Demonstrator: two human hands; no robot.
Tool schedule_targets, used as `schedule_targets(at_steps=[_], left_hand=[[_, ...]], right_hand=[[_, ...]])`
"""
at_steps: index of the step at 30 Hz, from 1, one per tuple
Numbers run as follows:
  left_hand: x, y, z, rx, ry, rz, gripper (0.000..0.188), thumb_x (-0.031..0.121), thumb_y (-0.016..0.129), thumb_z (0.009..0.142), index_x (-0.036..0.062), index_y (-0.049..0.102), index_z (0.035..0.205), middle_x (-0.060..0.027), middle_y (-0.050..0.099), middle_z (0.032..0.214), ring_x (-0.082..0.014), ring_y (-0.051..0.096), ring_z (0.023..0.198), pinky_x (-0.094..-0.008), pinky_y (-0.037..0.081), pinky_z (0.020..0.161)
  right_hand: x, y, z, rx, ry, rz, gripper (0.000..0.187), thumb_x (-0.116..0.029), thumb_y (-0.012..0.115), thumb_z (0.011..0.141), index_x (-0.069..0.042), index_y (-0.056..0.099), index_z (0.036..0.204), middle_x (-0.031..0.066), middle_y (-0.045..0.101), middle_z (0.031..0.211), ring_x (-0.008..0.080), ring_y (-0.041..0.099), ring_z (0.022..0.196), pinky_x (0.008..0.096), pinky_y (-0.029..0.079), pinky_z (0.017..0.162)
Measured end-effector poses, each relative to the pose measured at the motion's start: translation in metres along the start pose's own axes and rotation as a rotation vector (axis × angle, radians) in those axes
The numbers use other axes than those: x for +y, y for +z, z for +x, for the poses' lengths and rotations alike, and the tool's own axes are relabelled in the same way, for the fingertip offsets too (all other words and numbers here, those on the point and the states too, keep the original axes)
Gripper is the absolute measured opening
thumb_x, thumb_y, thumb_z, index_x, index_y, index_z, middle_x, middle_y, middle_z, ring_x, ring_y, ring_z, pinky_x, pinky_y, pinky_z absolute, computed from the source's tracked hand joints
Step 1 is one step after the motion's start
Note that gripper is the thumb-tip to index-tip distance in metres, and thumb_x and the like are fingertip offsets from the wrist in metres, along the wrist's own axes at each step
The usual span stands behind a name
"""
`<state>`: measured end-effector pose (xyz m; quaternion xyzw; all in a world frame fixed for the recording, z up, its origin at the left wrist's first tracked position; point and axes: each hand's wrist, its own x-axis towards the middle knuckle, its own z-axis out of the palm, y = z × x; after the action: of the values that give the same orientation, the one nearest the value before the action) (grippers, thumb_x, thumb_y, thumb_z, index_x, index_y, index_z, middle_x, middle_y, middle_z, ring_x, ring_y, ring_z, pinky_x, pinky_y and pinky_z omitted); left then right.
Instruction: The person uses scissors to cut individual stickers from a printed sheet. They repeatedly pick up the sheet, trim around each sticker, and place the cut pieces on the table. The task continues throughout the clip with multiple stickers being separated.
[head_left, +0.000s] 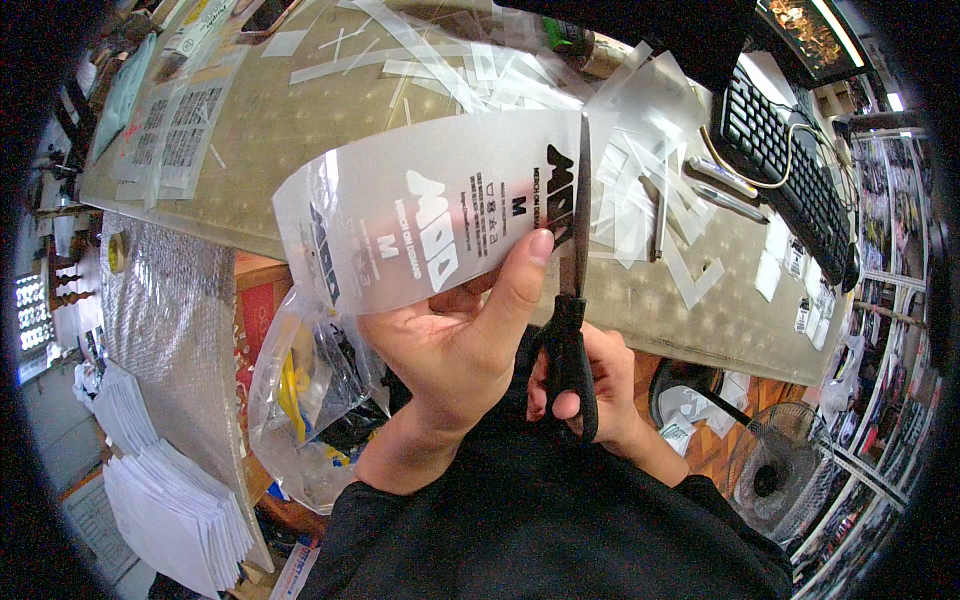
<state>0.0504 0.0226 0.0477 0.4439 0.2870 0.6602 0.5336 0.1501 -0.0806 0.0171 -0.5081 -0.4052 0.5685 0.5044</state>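
My left hand [455, 335] is closed on a translucent film sheet [375, 180] printed with white and black logos and small lettering. The thumb presses on its face near the right edge, and the left part of the sheet curls. In my right hand [612, 385] is a pair of scissors [568, 345] with black handles, the fingers around the grips. Its blades point away from me and lie along the sheet's right edge, beside a black print. They look nearly closed; whether film is between them, I cannot tell.
Clear film offcuts [480, 75] litter the far part of the table [270, 130]. To the right lie pens [728, 190] and a black keyboard [785, 165]. A clear bag of scraps [310, 400] hangs at the near left. Below are white papers [180, 515] and a fan [770, 470].
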Motion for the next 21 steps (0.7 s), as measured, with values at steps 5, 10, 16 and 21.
schedule_targets(at_steps=[5, 10, 16, 21], left_hand=[[0.000, 0.000, -0.001, -0.020, -0.008, -0.005, 0.032, -0.011, 0.065, 0.074, -0.0067, 0.053, 0.103, -0.0178, 0.062, 0.098, -0.0212, 0.064, 0.086, -0.0311, 0.056, 0.076], [-0.001, 0.001, -0.001, -0.006, -0.006, -0.038, 0.031, -0.011, 0.064, 0.074, -0.0065, 0.054, 0.102, -0.0178, 0.063, 0.098, -0.0208, 0.064, 0.087, -0.0310, 0.055, 0.076], [-0.003, 0.004, -0.001, -0.011, -0.007, -0.037, 0.029, -0.012, 0.063, 0.075, -0.0067, 0.055, 0.102, -0.0171, 0.063, 0.098, -0.0199, 0.064, 0.087, -0.0299, 0.055, 0.076], [-0.006, 0.005, -0.002, -0.034, -0.038, -0.009, 0.028, -0.011, 0.063, 0.076, -0.0068, 0.055, 0.103, -0.0164, 0.063, 0.098, -0.0188, 0.064, 0.086, -0.0278, 0.055, 0.074]], right_hand=[[0.001, 0.001, -0.002, 0.015, -0.013, 0.014, 0.045, -0.043, 0.075, 0.070, -0.004, 0.052, 0.074, 0.0015, 0.058, 0.063, 0.0102, 0.056, 0.055, 0.0231, 0.041, 0.050], [0.001, 0.002, -0.002, 0.025, -0.029, 0.037, 0.041, -0.038, 0.074, 0.073, -0.004, 0.052, 0.074, 0.0027, 0.059, 0.062, 0.0108, 0.058, 0.056, 0.0234, 0.043, 0.050], [0.001, 0.006, -0.003, 0.048, -0.041, 0.053, 0.038, -0.034, 0.073, 0.075, -0.003, 0.051, 0.074, 0.0031, 0.058, 0.059, 0.0116, 0.060, 0.052, 0.0234, 0.044, 0.045], [0.004, 0.011, -0.005, 0.087, -0.035, 0.104, 0.034, -0.029, 0.071, 0.079, -0.003, 0.050, 0.074, 0.0027, 0.057, 0.058, 0.0108, 0.058, 0.049, 0.0229, 0.043, 0.043]])
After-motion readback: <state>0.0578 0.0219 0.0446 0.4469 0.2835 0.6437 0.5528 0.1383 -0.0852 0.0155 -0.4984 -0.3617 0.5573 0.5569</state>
